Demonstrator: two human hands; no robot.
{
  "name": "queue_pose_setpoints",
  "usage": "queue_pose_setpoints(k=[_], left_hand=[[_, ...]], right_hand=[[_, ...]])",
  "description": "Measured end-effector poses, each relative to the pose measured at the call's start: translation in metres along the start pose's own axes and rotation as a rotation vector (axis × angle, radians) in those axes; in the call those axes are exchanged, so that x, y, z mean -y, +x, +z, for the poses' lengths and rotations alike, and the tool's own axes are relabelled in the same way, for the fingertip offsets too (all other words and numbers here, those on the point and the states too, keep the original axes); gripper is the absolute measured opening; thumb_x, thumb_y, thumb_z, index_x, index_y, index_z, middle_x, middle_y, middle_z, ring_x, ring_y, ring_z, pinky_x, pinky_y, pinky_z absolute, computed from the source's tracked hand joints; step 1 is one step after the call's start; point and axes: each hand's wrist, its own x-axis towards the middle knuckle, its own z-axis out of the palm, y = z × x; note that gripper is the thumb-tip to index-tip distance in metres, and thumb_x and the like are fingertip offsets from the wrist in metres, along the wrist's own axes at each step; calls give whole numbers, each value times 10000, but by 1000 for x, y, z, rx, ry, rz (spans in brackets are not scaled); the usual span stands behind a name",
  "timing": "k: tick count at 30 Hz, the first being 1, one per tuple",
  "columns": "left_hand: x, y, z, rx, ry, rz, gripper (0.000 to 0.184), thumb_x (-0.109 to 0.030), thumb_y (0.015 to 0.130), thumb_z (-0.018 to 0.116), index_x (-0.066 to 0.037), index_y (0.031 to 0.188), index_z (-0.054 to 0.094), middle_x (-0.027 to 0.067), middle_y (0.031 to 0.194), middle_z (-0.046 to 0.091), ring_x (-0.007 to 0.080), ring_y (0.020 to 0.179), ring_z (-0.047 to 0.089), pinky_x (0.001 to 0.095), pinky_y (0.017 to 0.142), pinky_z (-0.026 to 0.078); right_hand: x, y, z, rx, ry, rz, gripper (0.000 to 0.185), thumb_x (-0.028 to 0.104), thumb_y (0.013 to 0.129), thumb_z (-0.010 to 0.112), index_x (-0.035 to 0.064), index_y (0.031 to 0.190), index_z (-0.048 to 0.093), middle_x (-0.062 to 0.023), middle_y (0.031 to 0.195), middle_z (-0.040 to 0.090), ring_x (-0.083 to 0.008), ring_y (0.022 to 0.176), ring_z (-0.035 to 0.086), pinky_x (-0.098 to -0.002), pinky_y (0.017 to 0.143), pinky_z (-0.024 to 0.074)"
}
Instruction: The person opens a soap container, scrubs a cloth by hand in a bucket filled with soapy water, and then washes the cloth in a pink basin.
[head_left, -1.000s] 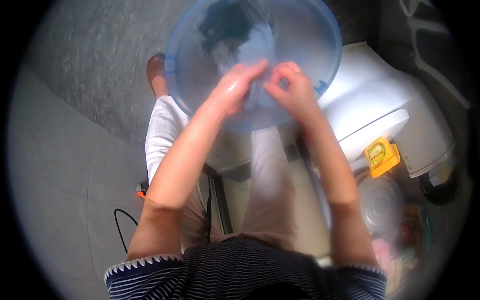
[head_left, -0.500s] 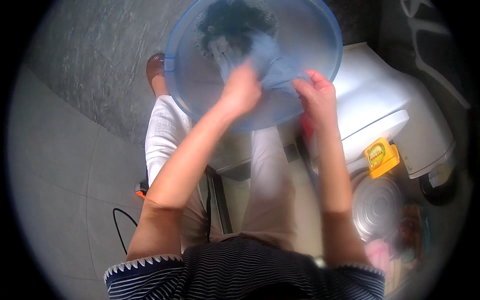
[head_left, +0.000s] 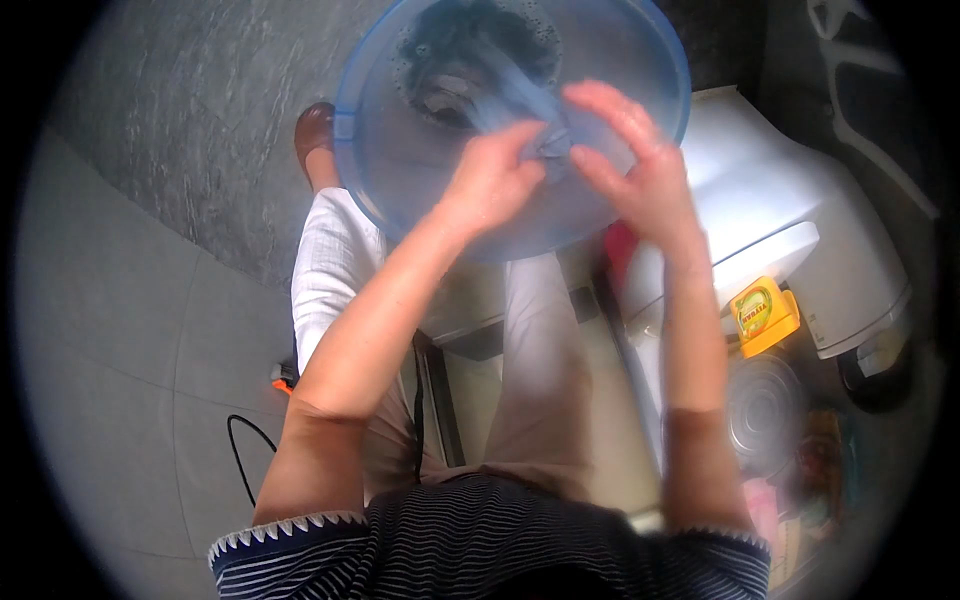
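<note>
A wet blue cloth [head_left: 522, 92] stretches from the sudsy water up to my left hand [head_left: 495, 178]. That hand is closed round its bunched end, above the near side of the blue plastic basin [head_left: 400, 190]. My right hand [head_left: 640, 170] is open just right of the cloth, thumb and fingers apart and nothing between them. Dark, foamy water [head_left: 465, 35] lies in the far part of the basin. The part of the cloth in the water is blurred and partly under the surface.
A white appliance or bin-like body [head_left: 780, 190] stands right of the basin. On its near edge sits a yellow soap box [head_left: 763, 312]. Below that lies a round metal lid [head_left: 765, 412]. A black cable [head_left: 245, 440] runs on the tiled floor at left.
My right hand has let go of the cloth, opened and moved slightly up and right. The cloth now gathers at my left hand, which has shifted a little right.
</note>
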Motion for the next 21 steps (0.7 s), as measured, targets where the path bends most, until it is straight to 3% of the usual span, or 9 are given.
queue_pose_setpoints(k=[2, 4, 6, 9, 12, 15, 18, 21], left_hand=[[-8, -1, -4, 77, -130, -55, 185, -16, 762, 542, -27, 940, 592, -25, 832, 585, 33, 730, 480, 205, 655, 416], [-12, -2, -8, 134, -263, -61, 154, -24, 773, 563, -17, 922, 600, -18, 842, 591, 47, 757, 511, 200, 688, 427], [-6, 3, -15, 44, -327, -105, 135, -33, 774, 585, -10, 906, 604, -1, 843, 603, 62, 762, 535, 211, 700, 440], [-5, 2, -19, -75, -511, -172, 131, -46, 773, 615, -2, 896, 601, 34, 840, 624, 98, 752, 574, 238, 715, 462], [-3, 7, -17, -134, -688, -168, 171, -106, 811, 601, 5, 940, 584, 50, 876, 624, 116, 783, 578, 263, 728, 466], [-1, 13, -13, -216, -784, -223, 230, -193, 856, 554, 7, 967, 566, 60, 914, 614, 122, 830, 570, 284, 741, 466], [-4, 18, -10, -392, -969, -298, 339, -277, 852, 555, 44, 958, 559, 77, 864, 598, 149, 796, 550, 281, 690, 447], [3, 25, -17, -553, -1029, -436, 408, -360, 857, 533, 37, 950, 552, 80, 860, 593, 156, 791, 549, 303, 676, 449]], right_hand=[[-7, 20, -7, 90, 46, -73, 383, 240, 731, 668, 42, 1045, 574, -130, 973, 599, -240, 924, 572, -314, 812, 436], [-28, 28, -6, 345, 78, 121, 410, 296, 710, 685, 47, 1022, 587, -130, 962, 601, -238, 903, 571, -313, 786, 438], [-40, 32, -9, 510, 23, 286, 423, 352, 685, 703, 38, 953, 609, -116, 894, 610, -216, 794, 573, -298, 711, 438], [-42, 23, -7, 590, 12, 318, 349, 308, 688, 709, 28, 876, 619, -75, 826, 613, -161, 701, 555, -269, 660, 428], [-43, 12, -7, 321, 383, 620, 255, 213, 709, 686, 33, 873, 607, -32, 808, 606, -114, 679, 541, -239, 642, 428], [-47, 13, 19, 17, 851, 577, 200, 128, 729, 641, 46, 906, 591, -12, 841, 597, -93, 722, 539, -228, 637, 432], [-50, 26, 44, -92, 864, 540, 210, 70, 733, 594, 27, 938, 573, -60, 868, 601, -108, 775, 551, -236, 677, 444], [-27, 30, 74, -202, 653, 234, 202, 111, 723, 605, 36, 908, 576, -109, 875, 602, -172, 813, 581, -267, 732, 457]])
